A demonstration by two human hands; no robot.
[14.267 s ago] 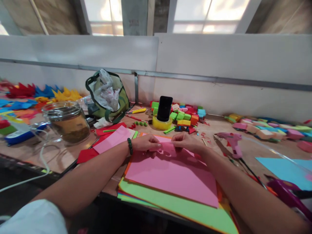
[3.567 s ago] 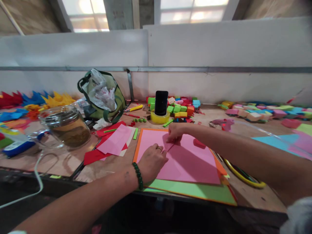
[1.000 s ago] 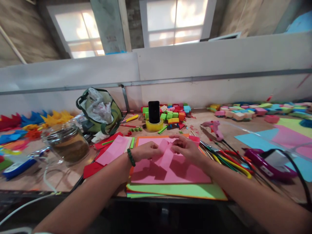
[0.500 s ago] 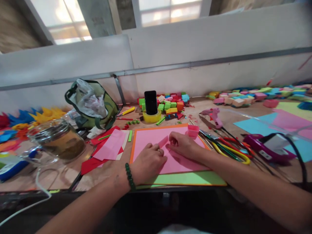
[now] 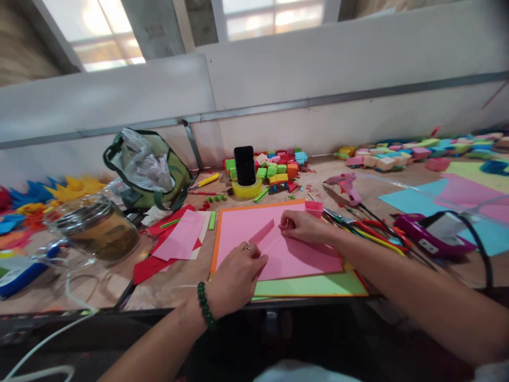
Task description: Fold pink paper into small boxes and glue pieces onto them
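A small pink paper piece (image 5: 265, 232) lies on the pink top sheet (image 5: 238, 225) of a stack of coloured paper at the table's front edge. My left hand (image 5: 234, 275), with a ring and a green bead bracelet, presses its near end with curled fingers. My right hand (image 5: 301, 227) pinches the far end of the piece against the sheet. A small folded pink paper box (image 5: 314, 208) sits just beyond my right hand.
A phone (image 5: 244, 165) stands in a yellow tape roll, with coloured paper cubes (image 5: 278, 170) behind. A glass jar (image 5: 95, 229) and green bag (image 5: 149, 167) are left. A pink glue gun (image 5: 345, 184), scissors (image 5: 366, 228) and a purple tool (image 5: 433, 239) lie right.
The pink piece went from held in the air between both hands to pressed flat on the sheet. My left hand has slid toward me along it; the view shifted slightly.
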